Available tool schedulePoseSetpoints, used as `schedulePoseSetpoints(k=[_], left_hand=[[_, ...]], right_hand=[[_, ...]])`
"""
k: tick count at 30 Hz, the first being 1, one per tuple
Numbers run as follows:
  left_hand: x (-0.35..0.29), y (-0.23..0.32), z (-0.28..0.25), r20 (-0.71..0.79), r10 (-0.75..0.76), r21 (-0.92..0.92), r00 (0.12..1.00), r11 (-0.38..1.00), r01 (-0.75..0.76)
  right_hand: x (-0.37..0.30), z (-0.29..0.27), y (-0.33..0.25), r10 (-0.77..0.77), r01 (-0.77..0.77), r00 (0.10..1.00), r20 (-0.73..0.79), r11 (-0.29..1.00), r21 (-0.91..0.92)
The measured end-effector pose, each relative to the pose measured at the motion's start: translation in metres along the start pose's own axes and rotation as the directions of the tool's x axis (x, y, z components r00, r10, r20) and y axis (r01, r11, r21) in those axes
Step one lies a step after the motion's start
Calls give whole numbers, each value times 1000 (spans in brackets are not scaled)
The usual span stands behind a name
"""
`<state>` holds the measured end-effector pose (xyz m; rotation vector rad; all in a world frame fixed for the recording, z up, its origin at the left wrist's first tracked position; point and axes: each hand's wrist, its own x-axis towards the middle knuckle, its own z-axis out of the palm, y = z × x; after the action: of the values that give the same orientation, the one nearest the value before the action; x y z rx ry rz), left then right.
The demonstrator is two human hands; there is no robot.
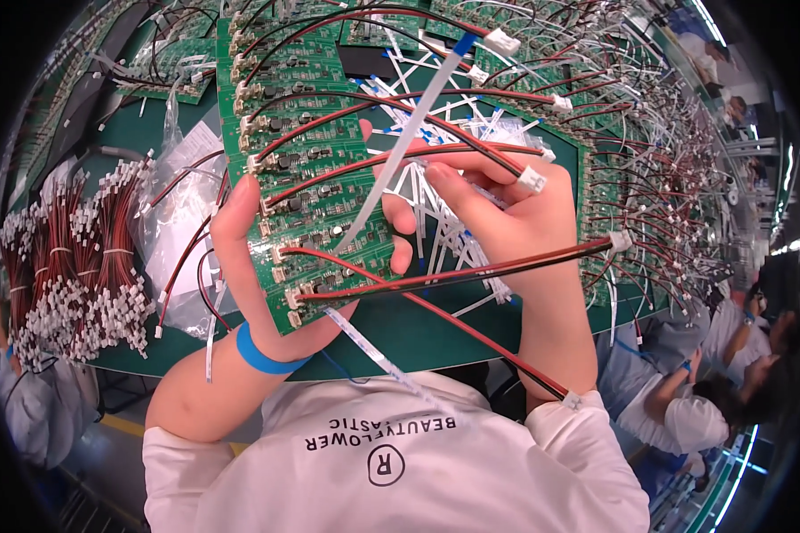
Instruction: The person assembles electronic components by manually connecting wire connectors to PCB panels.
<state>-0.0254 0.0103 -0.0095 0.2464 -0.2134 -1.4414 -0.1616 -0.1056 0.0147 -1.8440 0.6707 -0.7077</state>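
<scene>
My left hand [237,235], with a blue band on its wrist, grips a long green circuit board panel [316,186] from below. Its thumb lies on the left edge and its fingertips curl round the right edge. Red and black wire leads [453,278] with white plugs run rightward from connectors along the panel's left side. A white flat ribbon cable [404,142] with a blue end rises from the panel; another ribbon cable [373,350] hangs off its near end. Beside the panel, my right hand [516,209] is closed in a pinch among the leads; what its fingertips hold cannot be made out.
Loose white ribbon cables [431,226] lie in a heap on the green table [418,345]. Bundled red and black leads [76,258] and a clear plastic bag [187,289] are at left. More wired boards [600,191] stand along the right and far sides. Other people sit at right.
</scene>
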Motion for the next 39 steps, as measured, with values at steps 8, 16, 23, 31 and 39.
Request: schedulePoseSetpoints(k=[8, 16, 23, 31, 39], left_hand=[[-6, -3, -5, 1, -1, -43, 1000, 999, 1], [-1, -2, 9, -152, -32, 162, 988, 985, 57], [-1, -1, 3, -88, -67, 133, 994, 988, 78], [-7, -5, 13, -240, -54, 282, 969, 952, 123], [-6, -9, 17, -277, -51, 331, 959, 932, 145]], right_hand=[[5, 14, 25, -332, 317, 939, -95, 938, -142], [8, -14, 17, -307, 383, 924, 228, 758, -528], [-3, 1, 4, -70, 34, 986, 153, 973, 230], [-18, 16, -12, -151, 144, 981, 123, 987, 64], [-19, 19, -15, -373, 384, 922, 104, 916, -118]])
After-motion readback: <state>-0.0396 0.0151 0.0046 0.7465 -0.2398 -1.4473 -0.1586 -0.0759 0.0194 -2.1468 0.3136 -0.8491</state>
